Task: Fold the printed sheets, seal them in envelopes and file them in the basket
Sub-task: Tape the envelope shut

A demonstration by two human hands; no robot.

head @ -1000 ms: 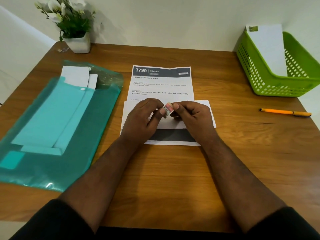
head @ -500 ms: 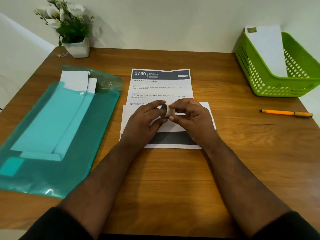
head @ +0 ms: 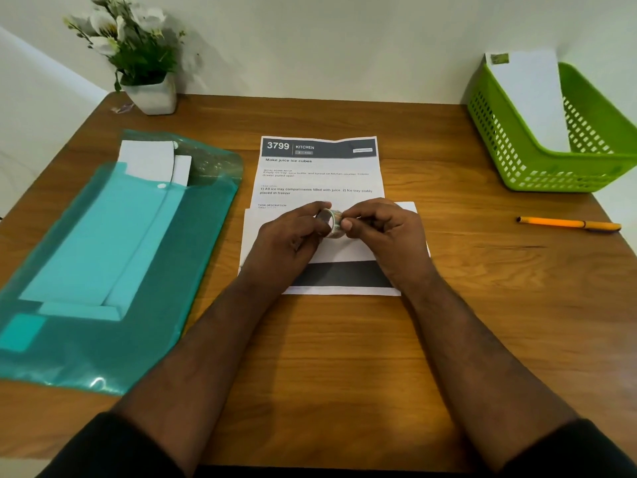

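Observation:
A printed sheet (head: 320,174) headed "3799 KITCHEN" lies at the table's middle. A white envelope (head: 344,251) with a dark band lies across its lower part. Above the envelope, both hands hold a small roll of tape (head: 332,222). My left hand (head: 293,236) grips the roll from the left. My right hand (head: 382,232) pinches it at the right side with thumb and fingertips. A green basket (head: 537,157) at the far right holds one upright white envelope (head: 531,98).
A teal plastic folder (head: 103,270) with white envelopes inside covers the table's left side. An orange pen (head: 568,224) lies right of the hands. A potted white flower (head: 138,60) stands at the back left. The wall runs along the table's far edge.
The small tape roll has turned between my fingertips, its round opening showing now. Both hands stay over the envelope, shifted only slightly.

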